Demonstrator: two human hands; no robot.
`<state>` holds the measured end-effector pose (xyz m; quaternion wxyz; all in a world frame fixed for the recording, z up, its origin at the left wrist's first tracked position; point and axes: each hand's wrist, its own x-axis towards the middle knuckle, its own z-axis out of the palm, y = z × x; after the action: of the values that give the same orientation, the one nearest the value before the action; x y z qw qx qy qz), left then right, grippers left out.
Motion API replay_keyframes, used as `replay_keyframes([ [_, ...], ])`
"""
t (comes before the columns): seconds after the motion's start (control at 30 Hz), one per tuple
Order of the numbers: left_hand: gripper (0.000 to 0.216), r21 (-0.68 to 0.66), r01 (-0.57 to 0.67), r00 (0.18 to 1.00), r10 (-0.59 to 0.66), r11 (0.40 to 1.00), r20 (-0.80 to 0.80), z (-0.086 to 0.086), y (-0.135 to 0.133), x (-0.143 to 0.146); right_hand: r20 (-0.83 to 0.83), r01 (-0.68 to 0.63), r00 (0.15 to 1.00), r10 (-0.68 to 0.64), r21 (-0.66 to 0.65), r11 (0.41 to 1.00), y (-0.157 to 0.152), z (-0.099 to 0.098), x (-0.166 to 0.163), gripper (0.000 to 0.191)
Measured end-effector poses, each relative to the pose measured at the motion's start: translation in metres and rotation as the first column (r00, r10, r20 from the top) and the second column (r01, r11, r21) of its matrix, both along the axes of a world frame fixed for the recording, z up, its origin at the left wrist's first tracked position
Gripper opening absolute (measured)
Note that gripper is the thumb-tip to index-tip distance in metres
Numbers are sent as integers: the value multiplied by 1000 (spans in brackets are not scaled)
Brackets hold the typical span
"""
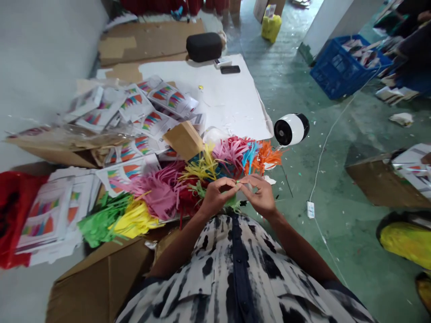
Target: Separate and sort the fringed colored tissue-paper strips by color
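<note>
My left hand (218,195) and my right hand (258,194) meet in front of my chest. Thumbs and forefingers of both pinch a small bit of green between them. Pale green fringed strips (233,202) hang just below, so it looks like a green paper tassel. Beyond my hands lie bunches of fringed paper tassels: orange (269,157), light pink (229,151), yellow (199,168) and blue (249,157). To the left are a larger pink bunch (161,190), a yellow one (136,220) and a green one (103,220).
Printed packets (148,121) are heaped at the left, beside a red bag (16,220). A white sheet (232,98) holds a black case (204,46). On the green floor are a black-and-white cylinder (292,129), a power strip (310,209) with its cable, and a blue crate (336,67).
</note>
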<state>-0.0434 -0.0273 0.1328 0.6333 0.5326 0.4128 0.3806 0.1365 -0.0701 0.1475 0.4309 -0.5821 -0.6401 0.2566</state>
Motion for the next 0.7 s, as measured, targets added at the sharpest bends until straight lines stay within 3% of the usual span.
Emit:
replay_keyframes([
  [0.13, 33, -171, 9, 997, 4, 985, 79, -10, 1, -7, -80, 87, 993, -87, -5, 996, 8, -6, -21, 18],
  [0.27, 32, -304, -40, 989, 81, 952, 125, -19, -1, -10, -50, 189, 981, -189, -12, 982, 10, -15, -35, 21],
  [0.47, 29, -289, -40, 994, 66, 957, 81, -25, 13, -11, -92, 221, 969, -229, -87, 971, 23, -23, -39, 18],
  [0.6, 29, -296, -128, 987, 150, 947, 54, -29, 22, -16, -99, 158, 981, -164, -71, 985, 64, -29, -28, 18],
  [0.7, 28, -295, -184, 978, 204, 938, 36, -32, 20, -19, 37, 89, 995, -88, -31, 996, 126, -43, -17, 22],
])
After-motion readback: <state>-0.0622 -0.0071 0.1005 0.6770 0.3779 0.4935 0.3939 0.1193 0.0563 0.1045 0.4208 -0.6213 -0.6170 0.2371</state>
